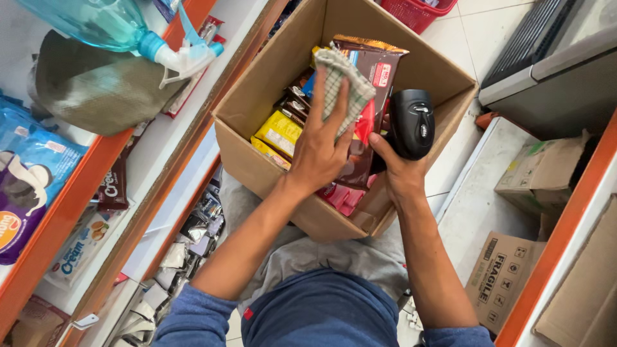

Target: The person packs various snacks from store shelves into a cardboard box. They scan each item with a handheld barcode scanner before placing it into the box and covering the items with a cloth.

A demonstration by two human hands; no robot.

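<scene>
An open cardboard box (pixel 257 103) rests on my lap, filled with several snack packets in brown, yellow and red. My left hand (pixel 318 151) presses a checked cloth (pixel 340 80) against a brown packet (pixel 379 71) that stands upright in the box. My right hand (pixel 402 170) grips that packet's side together with a black handheld barcode scanner (pixel 412 122), its head pointing up. The yellow packets (pixel 277 133) lie just left of my left hand.
Orange-edged shelves run along the left with a blue spray bottle (pixel 116 26), a brown cloth (pixel 96 83) and biscuit packs (pixel 26 173). Small cardboard boxes (pixel 508 276) sit on the lower right. A red basket (pixel 418 11) stands beyond the box on the tiled floor.
</scene>
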